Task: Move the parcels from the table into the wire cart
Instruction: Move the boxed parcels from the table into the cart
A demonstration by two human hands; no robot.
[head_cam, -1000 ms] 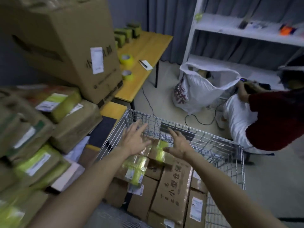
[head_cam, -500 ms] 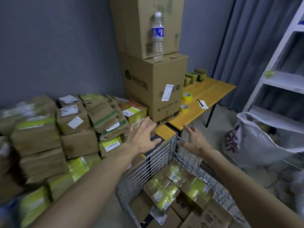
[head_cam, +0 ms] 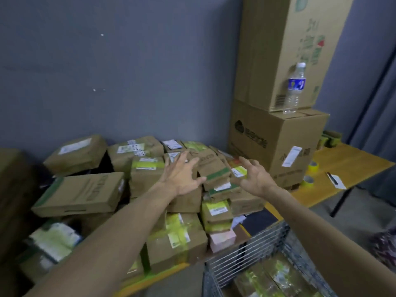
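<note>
Over the piled yellow table (head_cam: pixel 169 271), your left hand (head_cam: pixel 182 179) and right hand (head_cam: pixel 255 179) spread open, flanking a brown green-striped cardboard parcel (head_cam: pixel 214 171) to clamp its sides.

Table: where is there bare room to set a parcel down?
Bare yellow tabletop lies right of the big carton, around the tape rolls and the slip with a pen. Left of the carton, parcels are piled tight. The wire cart holds parcels too.

Both hands (head_cam: pixel 216 176) spread open flanking green-striped parcel (head_cam: pixel 214 170) atop table pile, wire cart (head_cam: pixel 246 251) below right
</note>
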